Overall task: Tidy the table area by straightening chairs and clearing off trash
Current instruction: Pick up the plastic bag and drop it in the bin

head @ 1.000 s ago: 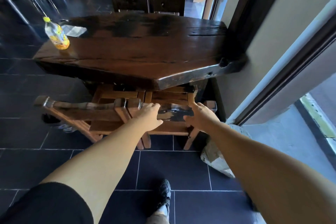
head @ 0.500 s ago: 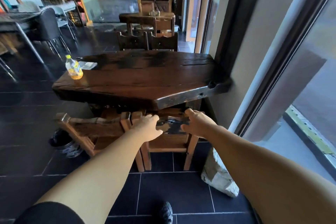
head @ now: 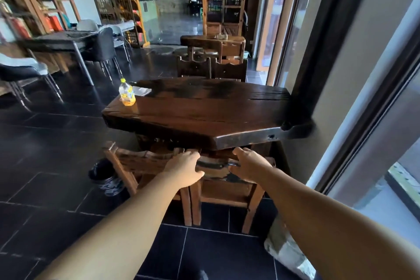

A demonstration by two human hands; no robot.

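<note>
A dark wooden table (head: 204, 118) stands against the wall. Two wooden chairs are pushed under its near edge. My left hand (head: 185, 167) and my right hand (head: 251, 163) both grip the top rail of the right chair (head: 223, 186). The left chair (head: 134, 162) sits beside it, angled slightly outward. A plastic bottle (head: 126, 95) with orange drink and a yellow cap stands on the table's far left corner, next to a white paper (head: 142, 91).
A small dark bin (head: 104, 177) stands on the tiled floor left of the chairs. A grey sack (head: 288, 254) leans against the wall at lower right. Two more chairs (head: 211, 68) face the table's far side. Other tables and chairs fill the room's left.
The view has tilted upward, showing more of the room. Both hands stay on the right chair's top rail, and the chair looks pushed closer under the table.
</note>
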